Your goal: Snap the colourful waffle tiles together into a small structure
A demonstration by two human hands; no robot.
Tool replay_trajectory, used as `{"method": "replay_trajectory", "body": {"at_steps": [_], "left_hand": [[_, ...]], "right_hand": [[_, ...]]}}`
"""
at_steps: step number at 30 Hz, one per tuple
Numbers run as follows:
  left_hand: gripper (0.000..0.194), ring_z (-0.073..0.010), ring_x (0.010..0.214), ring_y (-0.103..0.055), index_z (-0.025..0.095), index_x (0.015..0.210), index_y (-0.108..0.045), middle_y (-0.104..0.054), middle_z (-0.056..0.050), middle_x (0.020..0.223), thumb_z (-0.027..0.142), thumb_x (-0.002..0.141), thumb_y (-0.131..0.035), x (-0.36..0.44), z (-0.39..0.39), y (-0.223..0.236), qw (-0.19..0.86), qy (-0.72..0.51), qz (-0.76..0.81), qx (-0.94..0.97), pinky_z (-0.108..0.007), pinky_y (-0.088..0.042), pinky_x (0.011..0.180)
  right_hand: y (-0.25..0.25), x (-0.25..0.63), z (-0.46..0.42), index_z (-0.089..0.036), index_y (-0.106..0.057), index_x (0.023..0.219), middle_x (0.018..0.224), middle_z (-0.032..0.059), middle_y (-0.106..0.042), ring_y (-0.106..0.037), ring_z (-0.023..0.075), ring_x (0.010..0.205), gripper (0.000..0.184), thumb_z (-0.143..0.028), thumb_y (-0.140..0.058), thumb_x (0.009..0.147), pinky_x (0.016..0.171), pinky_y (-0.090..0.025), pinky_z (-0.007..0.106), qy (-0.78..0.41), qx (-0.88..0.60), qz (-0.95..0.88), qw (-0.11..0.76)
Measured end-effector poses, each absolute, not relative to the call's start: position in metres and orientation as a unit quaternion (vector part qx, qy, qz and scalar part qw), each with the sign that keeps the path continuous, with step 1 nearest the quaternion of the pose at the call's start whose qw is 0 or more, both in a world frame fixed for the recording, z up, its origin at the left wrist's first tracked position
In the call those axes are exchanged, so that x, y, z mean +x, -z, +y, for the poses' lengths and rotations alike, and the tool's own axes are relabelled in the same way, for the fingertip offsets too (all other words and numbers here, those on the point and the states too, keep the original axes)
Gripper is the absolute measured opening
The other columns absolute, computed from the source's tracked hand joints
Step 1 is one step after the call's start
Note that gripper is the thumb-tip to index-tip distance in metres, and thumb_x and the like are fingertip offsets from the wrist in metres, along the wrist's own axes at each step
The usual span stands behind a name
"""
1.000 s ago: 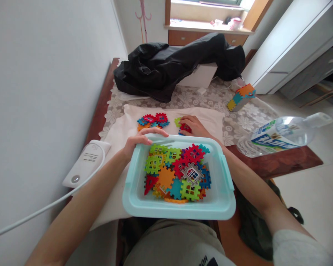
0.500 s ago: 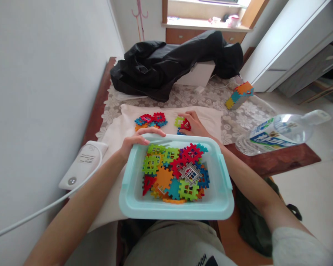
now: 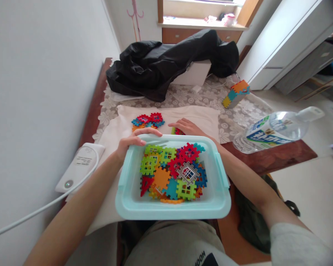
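Tub: one, pale turquoise [image 3: 173, 214], at the table's [image 3: 277, 159] near edge; whether it rests on the wood cannot be told.
Left hand: one [image 3: 129, 143], clamped on the tub's far left corner, thumb over the rim.
Right hand: one [image 3: 188, 128], just beyond the tub's far edge, fingers spread over a few pieces [image 3: 178, 131]; one lime and one red show, and whether it grips any cannot be told.
Pieces in tub: four lime windows showing, two red squares, one red triangle [image 3: 145, 184], one plain orange square [image 3: 161, 178], one grey arched window [image 3: 188, 173]; others overlap too much to count.
Loose pile: one [image 3: 148, 121], two red pieces on top, on the white cloth [image 3: 195, 113] past the tub's far left corner.
Block build: one [image 3: 236, 94], upright near the table's right edge.
Bottle: one [image 3: 274, 132], by the table's near right corner.
White device: one [image 3: 79, 165], along the left edge.
Black cover: one [image 3: 169, 55], across the far edge.
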State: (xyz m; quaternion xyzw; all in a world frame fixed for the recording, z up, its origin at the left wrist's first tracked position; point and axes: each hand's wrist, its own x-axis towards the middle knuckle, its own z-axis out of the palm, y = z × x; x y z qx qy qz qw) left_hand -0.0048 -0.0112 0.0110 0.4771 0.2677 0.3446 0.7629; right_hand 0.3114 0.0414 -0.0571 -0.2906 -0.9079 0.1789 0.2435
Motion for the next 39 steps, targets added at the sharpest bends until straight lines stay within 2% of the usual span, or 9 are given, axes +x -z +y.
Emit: {"method": "replay_trajectory", "body": {"at_steps": [2, 5, 7, 12, 18, 23, 29, 33, 39], "left_hand": [[0.047, -0.026, 0.086, -0.078, 0.016, 0.109, -0.089, -0.086, -0.01, 0.104, 0.024, 0.066, -0.072, -0.005, -0.012, -0.011, 0.76, -0.346, 0.275, 0.476, -0.031, -0.063, 0.075], [0.046, -0.0254, 0.085, -0.077, 0.017, 0.108, -0.088, -0.086, -0.009, 0.104, 0.025, 0.066, -0.072, -0.005, -0.013, -0.012, 0.764, -0.342, 0.279, 0.47, -0.032, -0.063, 0.076], [0.046, -0.0256, 0.086, -0.078, 0.017, 0.109, -0.088, -0.086, -0.009, 0.104, 0.025, 0.066, -0.073, -0.004, -0.013, -0.012, 0.768, -0.34, 0.277, 0.467, -0.032, -0.064, 0.078], [0.048, -0.0251, 0.084, -0.078, 0.017, 0.109, -0.089, -0.086, -0.008, 0.101, 0.025, 0.065, -0.073, -0.003, -0.013, -0.014, 0.77, -0.345, 0.272, 0.463, -0.03, -0.064, 0.075], [0.046, -0.0256, 0.086, -0.078, 0.016, 0.108, -0.089, -0.085, -0.009, 0.104, 0.023, 0.066, -0.072, -0.004, -0.014, -0.013, 0.769, -0.345, 0.281, 0.459, -0.03, -0.065, 0.075], [0.045, -0.0247, 0.088, -0.077, 0.017, 0.109, -0.088, -0.085, -0.01, 0.106, 0.024, 0.068, -0.07, -0.005, -0.013, -0.008, 0.766, -0.351, 0.271, 0.465, -0.031, -0.065, 0.078], [0.044, -0.0251, 0.086, -0.078, 0.016, 0.109, -0.087, -0.084, -0.011, 0.106, 0.025, 0.068, -0.073, -0.005, -0.012, -0.011, 0.763, -0.348, 0.266, 0.475, -0.032, -0.065, 0.077], [0.045, -0.0246, 0.086, -0.078, 0.016, 0.11, -0.088, -0.084, -0.01, 0.103, 0.025, 0.068, -0.072, -0.004, -0.012, -0.012, 0.759, -0.348, 0.269, 0.479, -0.03, -0.065, 0.075], [0.046, -0.0236, 0.085, -0.077, 0.016, 0.109, -0.088, -0.085, -0.009, 0.104, 0.024, 0.066, -0.073, -0.004, -0.012, -0.012, 0.765, -0.344, 0.269, 0.472, -0.03, -0.064, 0.075]], "right_hand": [[0.059, 0.309, 0.04, -0.03, -0.06, 0.159, 0.135, 0.0141, -0.071, -0.062, 0.0334, 0.125, 0.052, -0.041, -0.069, 0.109, 0.114, -0.053, 0.053, -0.152, -0.298, -0.912, 0.239], [0.061, 0.307, 0.039, -0.031, -0.061, 0.159, 0.158, 0.0164, -0.061, -0.052, 0.0369, 0.148, 0.051, -0.042, -0.07, 0.11, 0.125, -0.042, 0.06, -0.129, -0.308, -0.917, 0.221], [0.06, 0.306, 0.04, -0.03, -0.064, 0.155, 0.162, 0.0162, -0.059, -0.049, 0.0378, 0.153, 0.047, -0.042, -0.069, 0.11, 0.126, -0.04, 0.062, -0.133, -0.305, -0.922, 0.196], [0.057, 0.306, 0.046, -0.024, -0.076, 0.137, 0.138, 0.0152, -0.073, -0.063, 0.0345, 0.131, 0.032, -0.038, -0.072, 0.109, 0.114, -0.049, 0.054, -0.146, -0.3, -0.924, 0.187], [0.066, 0.306, 0.049, -0.021, -0.079, 0.118, 0.122, 0.0145, -0.071, -0.061, 0.0325, 0.116, 0.022, -0.038, -0.077, 0.105, 0.107, -0.051, 0.048, -0.122, -0.311, -0.914, 0.229], [0.062, 0.303, 0.044, -0.025, -0.079, 0.11, 0.124, 0.0137, -0.069, -0.057, 0.0327, 0.116, 0.013, -0.037, -0.074, 0.107, 0.106, -0.05, 0.05, -0.058, -0.311, -0.919, 0.234], [0.05, 0.299, 0.036, -0.026, -0.078, 0.106, 0.129, 0.0143, -0.071, -0.056, 0.0326, 0.116, 0.02, -0.028, -0.059, 0.113, 0.106, -0.053, 0.054, -0.031, -0.293, -0.929, 0.225], [0.055, 0.3, 0.04, -0.025, -0.077, 0.105, 0.128, 0.0139, -0.074, -0.057, 0.0327, 0.117, 0.024, -0.028, -0.056, 0.115, 0.101, -0.056, 0.051, -0.021, -0.284, -0.931, 0.23], [0.061, 0.3, 0.048, -0.02, -0.077, 0.101, 0.104, 0.0132, -0.074, -0.058, 0.0302, 0.099, 0.022, -0.027, -0.06, 0.114, 0.088, -0.051, 0.044, 0.036, -0.304, -0.94, 0.151]]}}
